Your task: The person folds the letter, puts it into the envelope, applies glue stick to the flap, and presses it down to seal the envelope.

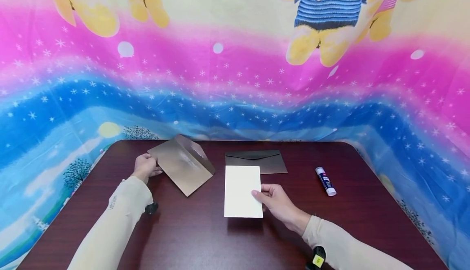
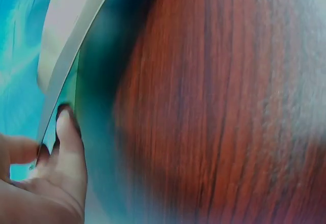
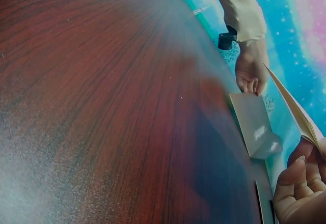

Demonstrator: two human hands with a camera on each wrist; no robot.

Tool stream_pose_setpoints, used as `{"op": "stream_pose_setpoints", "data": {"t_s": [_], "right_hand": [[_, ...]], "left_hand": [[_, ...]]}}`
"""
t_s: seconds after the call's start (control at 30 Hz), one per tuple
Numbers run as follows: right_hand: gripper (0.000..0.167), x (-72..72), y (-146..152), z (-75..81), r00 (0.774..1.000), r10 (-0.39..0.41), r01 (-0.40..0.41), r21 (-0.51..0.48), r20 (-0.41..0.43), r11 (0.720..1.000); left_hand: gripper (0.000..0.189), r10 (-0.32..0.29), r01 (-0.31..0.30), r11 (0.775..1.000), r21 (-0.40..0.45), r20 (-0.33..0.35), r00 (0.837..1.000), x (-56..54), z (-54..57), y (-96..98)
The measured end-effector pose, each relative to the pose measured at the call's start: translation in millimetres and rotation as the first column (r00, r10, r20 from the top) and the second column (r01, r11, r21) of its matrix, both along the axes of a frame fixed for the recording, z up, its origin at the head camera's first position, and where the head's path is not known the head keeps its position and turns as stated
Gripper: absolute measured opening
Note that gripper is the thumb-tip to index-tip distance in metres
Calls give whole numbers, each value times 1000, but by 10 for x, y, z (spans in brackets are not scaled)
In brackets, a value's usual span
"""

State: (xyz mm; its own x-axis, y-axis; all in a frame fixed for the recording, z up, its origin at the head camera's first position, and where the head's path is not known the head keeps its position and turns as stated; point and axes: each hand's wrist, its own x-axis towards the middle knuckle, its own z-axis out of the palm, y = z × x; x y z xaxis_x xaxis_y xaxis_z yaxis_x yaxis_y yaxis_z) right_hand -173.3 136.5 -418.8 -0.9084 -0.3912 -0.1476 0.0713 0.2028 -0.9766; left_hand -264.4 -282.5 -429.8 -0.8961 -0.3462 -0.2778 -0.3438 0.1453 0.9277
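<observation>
My left hand (image 1: 145, 167) pinches the left corner of a brownish-gold envelope (image 1: 180, 167), its pointed flap raised. The envelope is tilted over the far left of the table; in the left wrist view it shows nearly edge-on, with thumb and fingers on either side of it. With thumb and fingers my right hand (image 1: 278, 204) grips the right edge of a cream folded card (image 1: 242, 191) held above the table. Seen from the right wrist, the card (image 3: 293, 102) appears from its side with its layers slightly apart.
A second dark envelope (image 1: 257, 164) lies on the table behind the card, which overlaps its lower left in the head view. On the right lies a glue stick (image 1: 325, 181). Patterned cloth (image 1: 235, 82) hangs around the back and sides of the dark red table (image 1: 205, 237).
</observation>
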Motion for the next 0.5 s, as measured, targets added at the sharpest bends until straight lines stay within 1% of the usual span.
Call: {"op": "stream_pose_setpoints", "data": {"t_s": [0.07,0.2,0.3,0.37,0.47,0.5], "right_hand": [[37,0,2,-2,1000,4,-4,0,-3,1000],[37,-3,9,-1,1000,8,-8,3,-11,1000],[37,-7,16,-2,1000,10,-10,2,-13,1000],[37,-8,20,-6,1000,10,-10,-1,-10,1000],[36,-11,23,-15,1000,8,-8,-3,-7,1000],[36,-11,23,-19,1000,8,-8,-3,-7,1000]], "left_hand": [[45,-11,11,999,32,4,1000,4,-1,10],[59,-51,51,997,52,4,999,19,6,48],[62,-68,67,993,94,0,998,39,19,109],[72,-87,86,989,121,2,996,58,30,157],[92,-148,145,981,130,20,989,92,47,225],[94,-169,165,979,118,23,985,103,51,248]]}}
